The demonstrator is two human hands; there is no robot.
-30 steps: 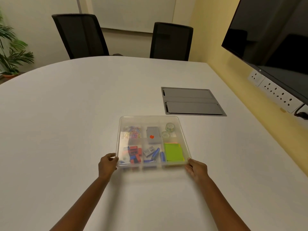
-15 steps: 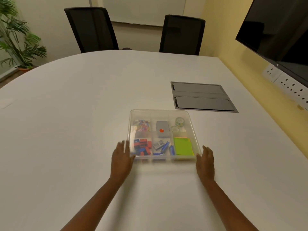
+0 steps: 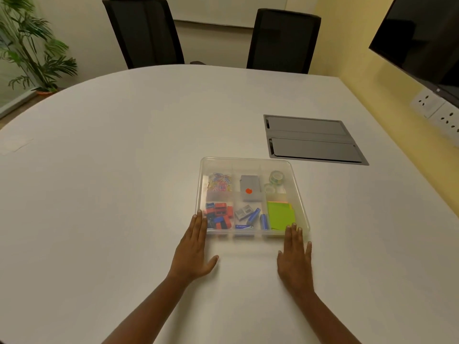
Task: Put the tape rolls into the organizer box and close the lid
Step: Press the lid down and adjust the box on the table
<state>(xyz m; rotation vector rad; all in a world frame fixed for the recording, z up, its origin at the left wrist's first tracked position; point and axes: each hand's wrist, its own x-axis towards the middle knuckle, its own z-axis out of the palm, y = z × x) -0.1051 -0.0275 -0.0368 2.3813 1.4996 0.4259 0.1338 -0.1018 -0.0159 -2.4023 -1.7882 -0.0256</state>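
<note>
**Both hands flat at the near edge of the closed box**

The left hand lies palm down on the white worktop, fingers straight and spread, grasping nothing; its fingertips reach the near left corner of the clear organizer box. The right hand lies the same way, flat and empty, its fingertips at the box's near edge by the right corner. Whether the fingertips press on the rim or only sit against it is hard to tell.

A see-through lid appears to cover the box, though the plastic is so clear that its edge is hard to make out. Two tape rolls sit in the far right compartment, one just behind the other, pale and blurred through the plastic. Coloured paper clips fill the far left compartment, and a grey case with an orange dot lies in the far middle one. Near left holds red and blue blocks; near middle, small blue items too blurred to name; near right, green sticky notes.

Beyond the box a grey hatch is set into the worktop. Two black chairs stand at the far side, tops cut off. A plant and a dark screen are cropped at the edges.
</note>
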